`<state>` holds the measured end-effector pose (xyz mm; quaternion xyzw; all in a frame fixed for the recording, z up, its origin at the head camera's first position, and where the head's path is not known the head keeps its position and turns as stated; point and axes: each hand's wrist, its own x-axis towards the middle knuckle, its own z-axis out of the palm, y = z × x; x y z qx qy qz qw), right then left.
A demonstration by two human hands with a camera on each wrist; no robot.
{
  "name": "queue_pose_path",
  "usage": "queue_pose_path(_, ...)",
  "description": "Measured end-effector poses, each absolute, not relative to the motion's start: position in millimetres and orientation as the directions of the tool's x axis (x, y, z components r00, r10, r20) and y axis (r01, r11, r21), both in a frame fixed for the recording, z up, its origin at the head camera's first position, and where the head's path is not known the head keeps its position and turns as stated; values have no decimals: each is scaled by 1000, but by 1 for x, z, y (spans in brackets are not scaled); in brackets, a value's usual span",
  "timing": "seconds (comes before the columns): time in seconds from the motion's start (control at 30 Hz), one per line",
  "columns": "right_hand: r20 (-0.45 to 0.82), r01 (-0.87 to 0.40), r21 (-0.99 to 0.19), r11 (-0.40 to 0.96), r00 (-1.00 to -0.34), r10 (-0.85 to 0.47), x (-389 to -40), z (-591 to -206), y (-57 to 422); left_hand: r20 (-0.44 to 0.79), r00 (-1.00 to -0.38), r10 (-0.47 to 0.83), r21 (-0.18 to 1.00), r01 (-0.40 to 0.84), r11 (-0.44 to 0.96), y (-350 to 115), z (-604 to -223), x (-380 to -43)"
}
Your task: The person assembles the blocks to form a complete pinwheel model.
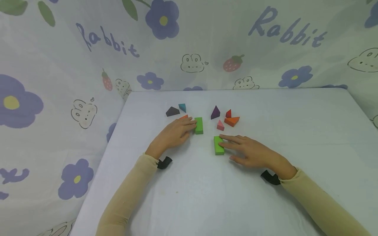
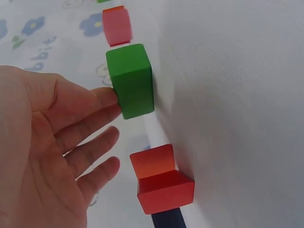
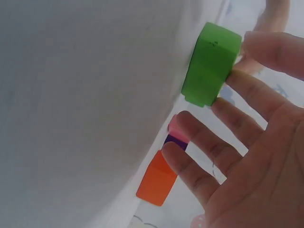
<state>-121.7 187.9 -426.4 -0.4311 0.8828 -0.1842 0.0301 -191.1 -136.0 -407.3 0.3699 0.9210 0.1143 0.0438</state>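
My left hand (image 1: 177, 131) reaches over the table with fingers extended, fingertips at the side of a green rectangular block (image 1: 199, 126). In the left wrist view, that green block (image 2: 134, 85) stands at the fingertips, and the palm holds nothing. An orange block (image 1: 183, 117) is partly hidden behind this hand. My right hand (image 1: 251, 150) has its fingers spread, two of them resting on the top of a second green block (image 1: 219, 146). Seen from the right wrist, the second green block (image 3: 211, 66) lies against the fingertips, with the thumb apart from the other fingers.
Behind the left hand lie a dark grey block (image 1: 172, 111) and a blue block (image 1: 182, 107). Right of centre sit a purple triangle (image 1: 216, 112), a red block (image 1: 228, 113), an orange triangle (image 1: 232, 121) and a pink block (image 1: 220, 125). Rabbit-print fabric (image 1: 165, 62) hangs behind the white table (image 1: 189, 196).
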Motion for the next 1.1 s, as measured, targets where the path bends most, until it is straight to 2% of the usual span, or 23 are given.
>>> queue_pose_path(0.13,77,-743,-348,572,-631,-772,-123,-429,180,3,-726,687,249,666,703,-136,-407,-191)
queue_pose_path(0.33,24,-768,-317,557,-593,-805,-125,-430,155,-23,-736,676,244,652,718,-137,-408,-189)
queue_pose_path(0.57,33,-800,-262,540,-567,-823,-127,-429,132,-12,-742,670,247,647,721,-136,-408,-188)
queue_pose_path(0.97,17,-803,-216,556,-572,-820,-130,-427,128,-4,-737,676,244,655,715,-135,-411,-189)
queue_pose_path(1.1,50,-767,-237,596,-622,-781,-137,-418,140,8,-736,676,242,658,713,-135,-411,-189)
